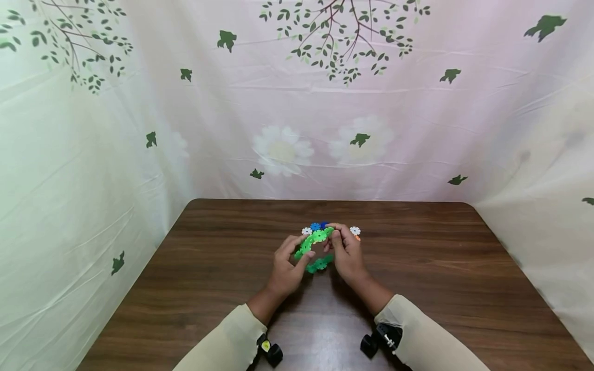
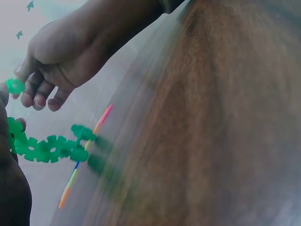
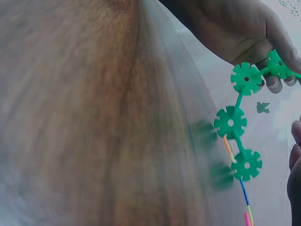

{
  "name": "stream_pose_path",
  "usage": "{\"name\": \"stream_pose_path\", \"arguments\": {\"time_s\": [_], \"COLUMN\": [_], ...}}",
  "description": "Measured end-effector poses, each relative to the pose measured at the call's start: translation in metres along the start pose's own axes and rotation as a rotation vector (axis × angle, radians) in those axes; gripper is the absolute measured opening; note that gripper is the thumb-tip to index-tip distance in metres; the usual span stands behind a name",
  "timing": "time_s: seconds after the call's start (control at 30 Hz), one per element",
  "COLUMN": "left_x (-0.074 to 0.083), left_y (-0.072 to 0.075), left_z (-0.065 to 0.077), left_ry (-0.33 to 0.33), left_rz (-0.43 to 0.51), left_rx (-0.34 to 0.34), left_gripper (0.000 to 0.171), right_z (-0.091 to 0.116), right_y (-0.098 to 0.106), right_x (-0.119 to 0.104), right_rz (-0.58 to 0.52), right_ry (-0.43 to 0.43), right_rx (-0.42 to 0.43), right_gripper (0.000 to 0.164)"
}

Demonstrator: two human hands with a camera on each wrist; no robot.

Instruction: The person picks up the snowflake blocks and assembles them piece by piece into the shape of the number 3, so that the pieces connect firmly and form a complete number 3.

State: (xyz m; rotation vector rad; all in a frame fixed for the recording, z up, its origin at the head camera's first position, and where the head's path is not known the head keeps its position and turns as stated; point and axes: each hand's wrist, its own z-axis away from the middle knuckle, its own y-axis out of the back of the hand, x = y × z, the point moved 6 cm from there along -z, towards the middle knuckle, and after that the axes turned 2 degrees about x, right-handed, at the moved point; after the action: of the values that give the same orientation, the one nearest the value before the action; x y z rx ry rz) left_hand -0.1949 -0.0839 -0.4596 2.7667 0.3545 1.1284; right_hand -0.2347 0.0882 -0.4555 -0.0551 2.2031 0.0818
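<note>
While the left hand (image 1: 286, 267) and right hand (image 1: 349, 256) pinch a bright-green chain of notched plastic discs (image 1: 319, 236) above the brown wood-grain table (image 1: 209, 273), head view shows white (image 1: 307, 231) and blue flower-shaped plastic discs (image 1: 315, 226) behind. Right wrist view adds edge-on discs linking the chain's face-on ones.

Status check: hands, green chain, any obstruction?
Left hand and right hand: both gripping. Green chain: spanning between them. Coloured discs: beyond, no obstruction seen.
</note>
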Motion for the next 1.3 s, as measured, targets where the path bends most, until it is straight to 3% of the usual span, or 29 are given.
{"name": "stream_pose_path", "arguments": {"time_s": [0.27,0.57,0.8,1.0,1.3], "left_x": [0.004,0.0067,0.0043,0.0022,0.0013], "left_y": [-0.0015,-0.0055,-0.0039,-0.004,-0.0038], "left_z": [0.0013,0.0014,0.0032,0.0042,0.0047], "left_ry": [0.052,0.037,0.075,0.074,0.073], "left_rz": [0.05,0.114,0.065,0.006,0.025], "left_rx": [0.013,0.028,0.06,0.081,0.058], "left_gripper": [0.036,0.035,0.039,0.038,0.037], "right_z": [-0.0002,0.0009,0.0042,0.0054,0.0045], "right_y": [-0.0008,-0.0014,-0.0026,-0.0048,-0.0043], "right_x": [0.0001,-0.0002,-0.0027,-0.0063,-0.0046], "right_rz": [-0.034,0.021,0.068,0.085,0.088], "right_ry": [-0.041,-0.043,-0.031,0.029,0.098], "right_rx": [-0.03,-0.028,-0.048,-0.076,-0.07], "right_gripper": [0.036,0.03,0.018,0.019,0.023]}}
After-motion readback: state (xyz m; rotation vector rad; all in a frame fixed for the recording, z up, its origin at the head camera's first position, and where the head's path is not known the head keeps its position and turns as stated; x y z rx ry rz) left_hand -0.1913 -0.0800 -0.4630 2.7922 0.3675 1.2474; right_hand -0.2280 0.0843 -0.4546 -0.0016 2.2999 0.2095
